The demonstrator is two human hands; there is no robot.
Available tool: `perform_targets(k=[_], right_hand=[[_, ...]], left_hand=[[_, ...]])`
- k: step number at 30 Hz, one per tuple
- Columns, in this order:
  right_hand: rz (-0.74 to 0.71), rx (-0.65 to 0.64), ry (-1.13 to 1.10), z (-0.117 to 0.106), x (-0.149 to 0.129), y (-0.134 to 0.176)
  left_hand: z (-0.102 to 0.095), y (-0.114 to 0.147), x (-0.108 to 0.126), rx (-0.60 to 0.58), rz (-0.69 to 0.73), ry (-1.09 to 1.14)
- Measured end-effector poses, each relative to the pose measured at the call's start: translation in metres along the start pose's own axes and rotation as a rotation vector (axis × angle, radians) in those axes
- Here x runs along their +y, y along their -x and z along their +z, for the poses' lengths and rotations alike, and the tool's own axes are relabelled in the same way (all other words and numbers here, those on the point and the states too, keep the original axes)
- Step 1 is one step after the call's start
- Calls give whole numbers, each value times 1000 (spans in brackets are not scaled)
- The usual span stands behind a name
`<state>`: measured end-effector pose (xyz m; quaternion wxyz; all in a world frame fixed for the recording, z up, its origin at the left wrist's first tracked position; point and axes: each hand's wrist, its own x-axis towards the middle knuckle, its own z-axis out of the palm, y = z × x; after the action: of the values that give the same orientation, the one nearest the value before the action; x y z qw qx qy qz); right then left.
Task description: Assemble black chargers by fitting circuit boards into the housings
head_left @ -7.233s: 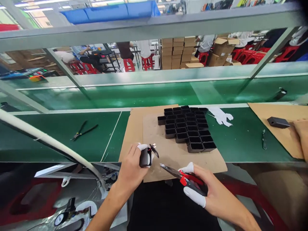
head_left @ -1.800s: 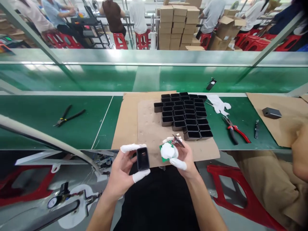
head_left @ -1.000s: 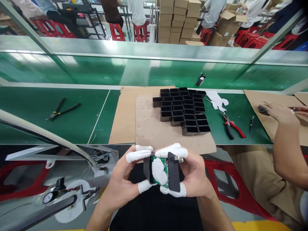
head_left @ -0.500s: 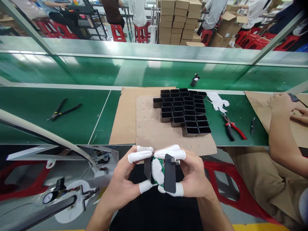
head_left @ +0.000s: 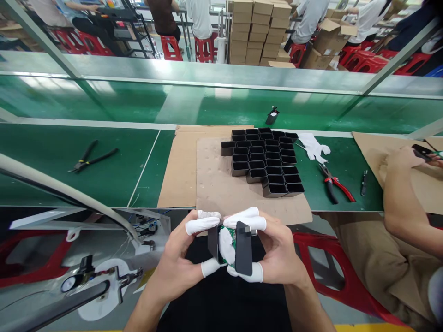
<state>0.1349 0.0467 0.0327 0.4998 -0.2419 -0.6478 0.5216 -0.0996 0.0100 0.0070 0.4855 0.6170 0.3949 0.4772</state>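
Note:
In front of my lap, my left hand (head_left: pixel 183 251) grips a black housing (head_left: pixel 213 243) by its upper and lower edges. My right hand (head_left: pixel 279 246) pinches a black end plate (head_left: pixel 244 249) with a metal connector on its outer side. Between them shows a green circuit board (head_left: pixel 234 236) with a lump of white paste (head_left: pixel 226 246) on it. The board sits partly inside the housing. White finger cots cover the fingertips and thumbs of both hands. Beyond them, a cluster of open black cases (head_left: pixel 256 164) stands on cardboard (head_left: pixel 214 184).
Black-handled pliers (head_left: pixel 90 159) lie at left; red-and-black pliers (head_left: pixel 332 183), a white glove (head_left: pixel 314 145) and a small dark tool (head_left: pixel 363 183) at right. A black unit (head_left: pixel 272 115) rests on the green belt (head_left: pixel 145 103). At right is a co-worker's arm (head_left: pixel 403 193). An air hose (head_left: pixel 69 191) arches at left.
The black unit on the belt has shifted left. The co-worker's hands have moved, with a dark part now showing in them. My own hands and the parts they hold are nearly still.

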Motion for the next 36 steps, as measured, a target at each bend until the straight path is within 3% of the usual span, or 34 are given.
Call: perform_targets(k=[23, 30, 36], right_hand=[[37, -43, 41, -3, 0, -3], [51, -13, 15, 1, 1, -1], [6, 86, -24, -1, -9, 4]], left_hand=[[-1, 7, -15, -1, -19, -19], [4, 7, -19, -4, -29, 39], [7, 5, -21, 42, -5, 94]])
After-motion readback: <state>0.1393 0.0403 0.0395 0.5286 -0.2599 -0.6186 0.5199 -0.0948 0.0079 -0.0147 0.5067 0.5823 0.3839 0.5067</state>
